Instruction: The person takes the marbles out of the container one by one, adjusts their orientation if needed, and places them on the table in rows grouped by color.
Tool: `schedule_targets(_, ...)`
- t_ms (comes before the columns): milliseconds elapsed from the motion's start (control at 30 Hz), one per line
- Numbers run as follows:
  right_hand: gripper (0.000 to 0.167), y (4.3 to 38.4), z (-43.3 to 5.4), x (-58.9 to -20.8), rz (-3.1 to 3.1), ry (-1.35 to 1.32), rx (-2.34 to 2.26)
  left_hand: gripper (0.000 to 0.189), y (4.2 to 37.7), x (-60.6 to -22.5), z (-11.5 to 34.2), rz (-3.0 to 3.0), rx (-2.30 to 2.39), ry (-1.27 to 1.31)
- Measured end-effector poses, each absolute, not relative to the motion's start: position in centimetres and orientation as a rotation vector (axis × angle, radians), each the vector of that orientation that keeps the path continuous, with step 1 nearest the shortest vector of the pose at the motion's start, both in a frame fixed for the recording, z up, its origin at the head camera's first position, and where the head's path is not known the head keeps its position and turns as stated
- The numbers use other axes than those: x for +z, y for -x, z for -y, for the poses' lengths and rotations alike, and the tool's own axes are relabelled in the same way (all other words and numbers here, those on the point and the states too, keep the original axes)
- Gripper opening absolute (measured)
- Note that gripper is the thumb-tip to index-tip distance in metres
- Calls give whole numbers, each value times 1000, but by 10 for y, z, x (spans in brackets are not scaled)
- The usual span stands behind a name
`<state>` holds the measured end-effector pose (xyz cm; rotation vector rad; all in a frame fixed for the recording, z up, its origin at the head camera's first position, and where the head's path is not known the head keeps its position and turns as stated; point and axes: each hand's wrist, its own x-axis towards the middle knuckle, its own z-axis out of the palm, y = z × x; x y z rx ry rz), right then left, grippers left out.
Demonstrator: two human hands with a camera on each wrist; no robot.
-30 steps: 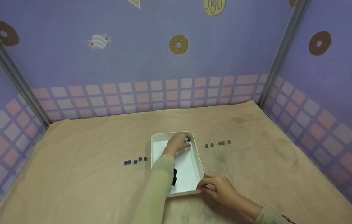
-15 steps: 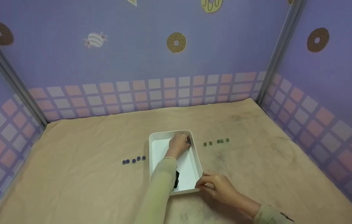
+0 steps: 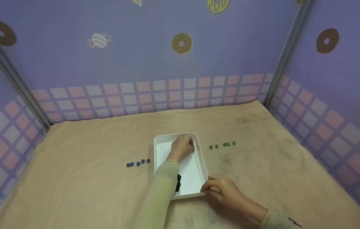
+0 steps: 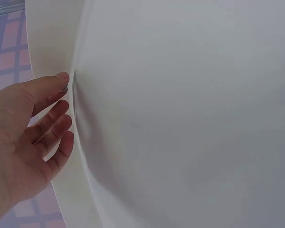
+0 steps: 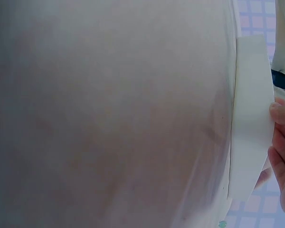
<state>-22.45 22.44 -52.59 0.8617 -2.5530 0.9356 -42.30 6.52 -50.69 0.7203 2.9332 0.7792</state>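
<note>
My left hand [image 3: 180, 147] reaches into the far right part of a white rectangular tray [image 3: 191, 183]. In the left wrist view, thumb and forefinger pinch a small glassy marble [image 4: 64, 88] close to the tray wall. Most of this marble is covered by the fingertips, so its colour is hard to tell. The other fingers are loosely bent beside the wall. At the tray's near right corner, my right hand [image 3: 225, 190] grips the rim between thumb and fingers. The right wrist view has this hand at its right edge, on the white tray wall [image 5: 251, 118].
Left of the tray, several blue marbles [image 3: 138, 164] lie in a row on the tan cloth [image 3: 87, 187]. To its right is a row of several green marbles [image 3: 224, 144]. Purple patterned walls [image 3: 135, 57] with grey corner posts [image 3: 286, 54] enclose the table.
My left fingers have closed on a dark blue marble that showed beside them in the tray's far right corner. My right hand keeps its hold on the near corner.
</note>
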Motion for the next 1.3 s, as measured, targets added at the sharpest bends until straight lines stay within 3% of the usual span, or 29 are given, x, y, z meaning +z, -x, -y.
schedule_targets(1300, 7, 224, -223, -526, 2587, -809, 957, 16, 427, -452, -17, -2859, 869, -793)
